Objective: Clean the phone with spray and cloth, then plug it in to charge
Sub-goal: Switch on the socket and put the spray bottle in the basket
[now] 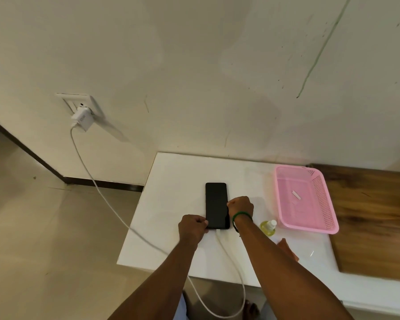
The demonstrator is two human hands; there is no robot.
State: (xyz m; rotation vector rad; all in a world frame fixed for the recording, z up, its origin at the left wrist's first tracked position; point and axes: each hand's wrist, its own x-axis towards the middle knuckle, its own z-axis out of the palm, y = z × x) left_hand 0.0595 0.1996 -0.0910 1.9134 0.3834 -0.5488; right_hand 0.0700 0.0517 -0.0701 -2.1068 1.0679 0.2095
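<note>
Head view shows the flat, glossy black phone lying on the smooth white table, white cable at its near end, left hand pinching its near-left corner with curled fingers, right hand curled against its right edge, and the pink perforated basket holding one small white strip.

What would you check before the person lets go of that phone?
1. Charger seated in wall socket: ok.
2. Cable plugged into the near end of the phone: ok.
3. Phone flat on table: ok.
4. Charging sign showing: not ok, its face is dark.
5. Left hand and right hand hold its edges: ok.
6. Spray bottle upright, apart from phone: ok.
</note>
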